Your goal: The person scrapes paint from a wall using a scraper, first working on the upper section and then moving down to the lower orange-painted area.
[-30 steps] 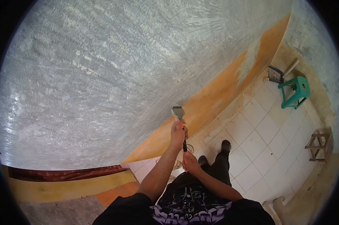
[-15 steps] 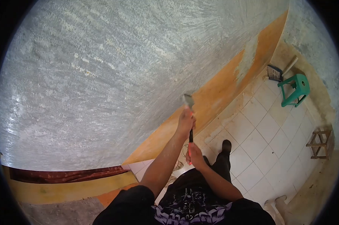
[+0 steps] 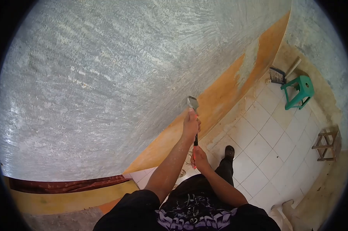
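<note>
A long-handled scraper [image 3: 193, 102] with a wide metal blade and a red-and-black handle is in both my hands. My left hand [image 3: 191, 125] wraps the handle just below the blade, thumb up along it. Lower down, my right hand [image 3: 199, 158] is closed round the red end of the grip. In front of me, the blade overlaps the wall [image 3: 116, 88], close to where its rough grey surface meets an orange band [image 3: 220, 90].
White floor tiles [image 3: 258, 177] lie below, with dusty debris along the wall's foot. A green plastic stool [image 3: 305, 86] and a dark tray [image 3: 277, 76] stand at the far right corner. Nearer on the right is a small wooden stool [image 3: 326, 145]. Dark red cloth [image 3: 66, 185] shows lower left.
The view has shifted slightly, so the floor and stools sit a little further left. Both hands keep their hold on the scraper, its blade nearly in the same place.
</note>
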### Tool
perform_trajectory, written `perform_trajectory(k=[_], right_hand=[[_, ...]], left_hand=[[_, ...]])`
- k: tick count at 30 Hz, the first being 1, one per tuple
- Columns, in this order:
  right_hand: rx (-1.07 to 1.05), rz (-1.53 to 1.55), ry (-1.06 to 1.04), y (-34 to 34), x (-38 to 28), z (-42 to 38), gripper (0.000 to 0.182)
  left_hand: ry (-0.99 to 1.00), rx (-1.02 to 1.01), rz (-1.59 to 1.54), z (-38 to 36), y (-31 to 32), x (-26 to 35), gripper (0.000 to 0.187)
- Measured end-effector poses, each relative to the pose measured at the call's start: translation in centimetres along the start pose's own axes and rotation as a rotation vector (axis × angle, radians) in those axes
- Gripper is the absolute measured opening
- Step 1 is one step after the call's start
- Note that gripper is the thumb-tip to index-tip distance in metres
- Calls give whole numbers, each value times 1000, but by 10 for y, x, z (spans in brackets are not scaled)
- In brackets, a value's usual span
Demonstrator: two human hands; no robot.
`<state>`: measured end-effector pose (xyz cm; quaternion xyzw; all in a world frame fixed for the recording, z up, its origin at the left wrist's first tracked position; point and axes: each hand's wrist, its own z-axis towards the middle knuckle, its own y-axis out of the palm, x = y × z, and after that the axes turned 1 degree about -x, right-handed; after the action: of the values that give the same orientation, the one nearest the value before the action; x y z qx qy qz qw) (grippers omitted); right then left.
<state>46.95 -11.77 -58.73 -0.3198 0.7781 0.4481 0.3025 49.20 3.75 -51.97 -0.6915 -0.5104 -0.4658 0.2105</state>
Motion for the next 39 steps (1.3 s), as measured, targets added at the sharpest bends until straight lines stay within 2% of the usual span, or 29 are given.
perform_trajectory(k=[2, 5, 8, 11, 13, 15, 19, 22, 23, 26, 30, 34, 36, 37, 39], right_hand=[[7, -20, -3, -5, -2, 2, 48], [-43, -94, 4, 0, 18, -10, 49], [6, -113, -9, 1, 13, -6, 49], [44, -16, -34, -10, -24, 12, 49], [69, 31, -25, -27, -30, 18, 49], [33, -87, -26, -43, -34, 11, 48], [-35, -235, 3, -81, -38, -7, 41], [-78, -428, 21, -124, -68, -12, 33], [-85, -553, -32, -145, -78, -10, 30], [-109, -754, -80, -192, -159, -25, 37], [-76, -814, -49, -274, -235, -39, 40], [-2, -794, 6, -345, -286, -40, 39], [8, -850, -2, -371, -305, -33, 38], [20, -819, -71, -377, -312, -31, 29], [40, -763, -82, -382, -325, -23, 29]], left_hand=[[34, 7, 16, -1, 6, 1, 52], [15, 54, -50, -16, -17, -10, 48], [0, 24, 15, -8, -13, -8, 53], [18, -55, 33, 20, 20, 5, 54], [23, -35, 15, 25, 34, 6, 54], [33, -31, -42, 25, 47, 8, 52], [47, -69, -173, 8, 27, -18, 45], [82, -57, -180, -6, 29, -23, 40], [88, -41, -182, -7, 35, -23, 39], [77, -76, -151, -15, 74, -12, 40], [40, -134, -107, -3, 165, -11, 39], [101, -206, -97, 28, 262, -10, 38], [127, -222, -108, 39, 295, -7, 38], [134, -226, -118, 44, 309, -2, 38], [156, -237, -146, 60, 329, 6, 40]])
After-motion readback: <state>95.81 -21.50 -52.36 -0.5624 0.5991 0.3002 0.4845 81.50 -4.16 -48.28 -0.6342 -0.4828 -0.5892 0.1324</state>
